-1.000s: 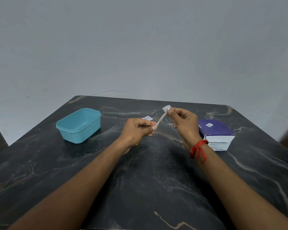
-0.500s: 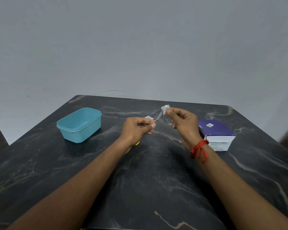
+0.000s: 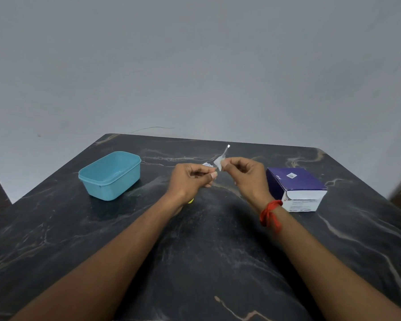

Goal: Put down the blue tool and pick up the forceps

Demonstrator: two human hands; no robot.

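Both hands are raised close together over the middle of a dark marble table (image 3: 206, 262). My right hand (image 3: 243, 176), with a red thread round its wrist, pinches a small pale, thin packet (image 3: 220, 162) whose narrow tip points up and away. My left hand (image 3: 190, 179) pinches a small white piece (image 3: 207, 164) right beside it, fingers curled. The two pieces almost touch; whether they are joined is unclear. A bit of something yellow (image 3: 190, 201) peeks out under my left wrist.
An open light-blue plastic tub (image 3: 110, 176) stands at the left of the table. A purple and white cardboard box (image 3: 296, 189) lies to the right of my right hand. A plain grey wall rises behind the table's far edge.
The hands have come closer together. The thin piece that stretched slanting between them now sticks up from my right hand's fingers, and my left hand holds only a small white bit.
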